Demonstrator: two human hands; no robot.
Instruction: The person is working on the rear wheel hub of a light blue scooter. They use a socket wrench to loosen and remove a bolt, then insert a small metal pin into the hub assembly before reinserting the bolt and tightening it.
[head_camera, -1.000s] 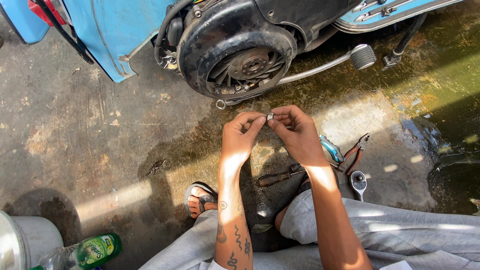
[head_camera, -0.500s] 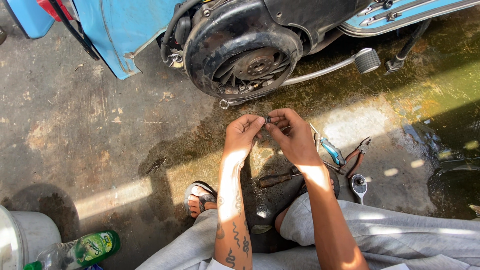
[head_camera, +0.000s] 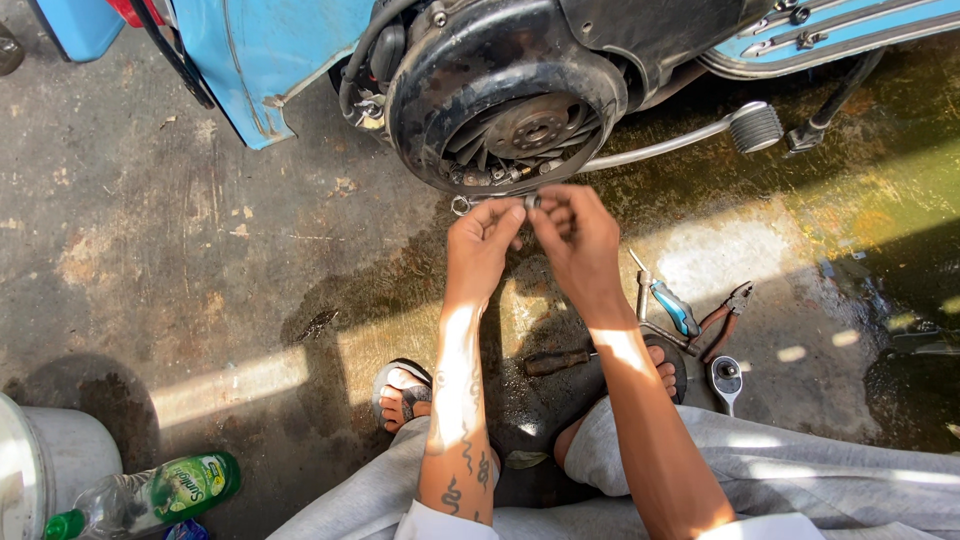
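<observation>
Step in hand: both hands meet over the floor, just below the scooter's engine, working a small metal part (head_camera: 531, 202) between the fingertips. Looks to me like fitting or checking a tiny piece, prob a nut or washer; too small to tell which.
Left hand (head_camera: 483, 245): fingers pinched narrow, thumb and forefinger tips on the small metal part from its 9 o'clock side.
Right hand (head_camera: 580, 240): fingers curled in, tips closed on the same part from 3 o'clock. Both hands share the hold.
Where the part is: in the air, at 6 o'clock of the round black fan cover (head_camera: 505, 95), near it but not touching.
Engine: fan cover w/ open centre, vanes and hub showing; blue scooter body (head_camera: 270, 50) at its 9 o'clock; kick-start lever (head_camera: 755, 125) off at 3 o'clock.
Tools on floor: screwdriver w/ blue handle (head_camera: 675, 308), red-handled pliers (head_camera: 725, 315) and a ratchet head (head_camera: 725, 378), all at 4 to 5 o'clock of the right hand, just beside the person's sandalled foot.
Elsewhere: green bottle (head_camera: 165, 490) and white bucket (head_camera: 50, 470) far at 8 o'clock, well apart from the work.
Next move calls for, my guess: a steady pinch so the piece doesn't drop to the oily concrete floor (head_camera: 150, 280), then a short reach up to 12 o'clock toward the hub, w/ one hand freed for a tool if needed.
</observation>
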